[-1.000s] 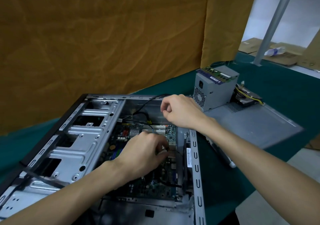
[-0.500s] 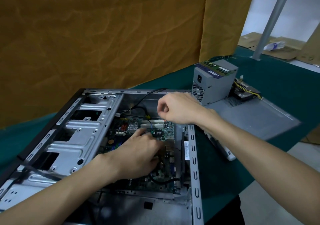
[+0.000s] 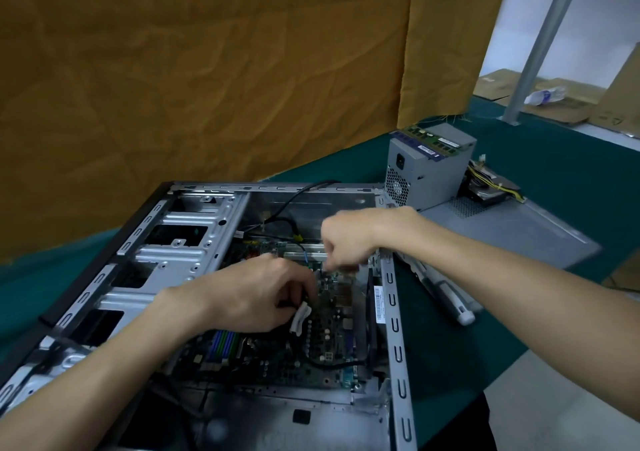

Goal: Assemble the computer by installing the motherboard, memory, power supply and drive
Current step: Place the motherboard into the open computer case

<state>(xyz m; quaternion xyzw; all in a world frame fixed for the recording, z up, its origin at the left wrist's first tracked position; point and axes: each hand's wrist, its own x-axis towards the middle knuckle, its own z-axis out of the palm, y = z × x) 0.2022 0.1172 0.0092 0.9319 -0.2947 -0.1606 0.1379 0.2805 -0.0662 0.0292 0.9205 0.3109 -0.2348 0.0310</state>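
The open grey computer case (image 3: 391, 312) lies on its side with the green motherboard (image 3: 325, 339) inside it. My left hand (image 3: 249, 294) hovers over the board, its fingers curled round a white connector (image 3: 300, 317) on a black cable. My right hand (image 3: 346, 239) reaches in over the case's right wall, its bunched fingertips pointing down at the board's far right corner. What they pinch is too small to make out. The grey power supply (image 3: 426, 176) stands behind the case with memory sticks (image 3: 433, 140) on top. The drive (image 3: 491, 190) lies beside it.
The metal drive cage (image 3: 173, 242) fills the case's left half. The grey side panel (image 3: 519, 228) lies on the green table to the right, with a white-edged bezel strip (image 3: 450, 298) beside the case. A brown curtain hangs behind, and a metal pole (image 3: 540, 45) stands at the far right.
My right hand has dropped from above the case's far rim to the board's far corner. My left hand has shifted left, and the white connector now shows in its fingers.
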